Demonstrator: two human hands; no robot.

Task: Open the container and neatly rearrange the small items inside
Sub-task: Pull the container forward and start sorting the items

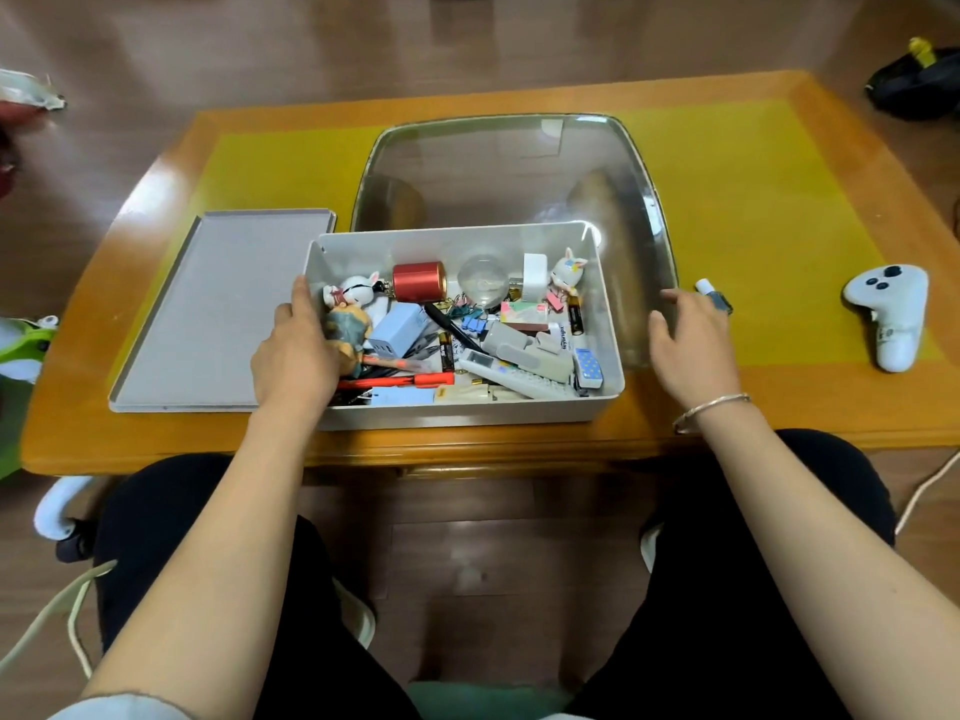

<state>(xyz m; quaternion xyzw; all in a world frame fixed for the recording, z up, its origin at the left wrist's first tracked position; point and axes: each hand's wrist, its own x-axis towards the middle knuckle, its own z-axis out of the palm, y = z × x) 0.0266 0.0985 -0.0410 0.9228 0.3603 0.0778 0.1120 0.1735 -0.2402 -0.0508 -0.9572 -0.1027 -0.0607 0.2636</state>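
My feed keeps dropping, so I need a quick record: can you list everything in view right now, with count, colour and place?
box: 1, white, open, table centre front
lid: 1, grey, flat on table left of box
glass cover: 1, clear, behind box
red tin: 1, red, back of box
rabbit figures: 2, white, back left and back right of box
charger: 1, pale blue, box middle left
remote: 1, white, box front right
orange pens: 2, orange, box front left
batteries: at least 2, black and gold, in box
game controller: 1, white, table right
table: 1, orange-brown with yellow mat
bracelet: 1, silver, right wrist
left hand: on box's left wall, gripping a figure
right hand: open, right of box
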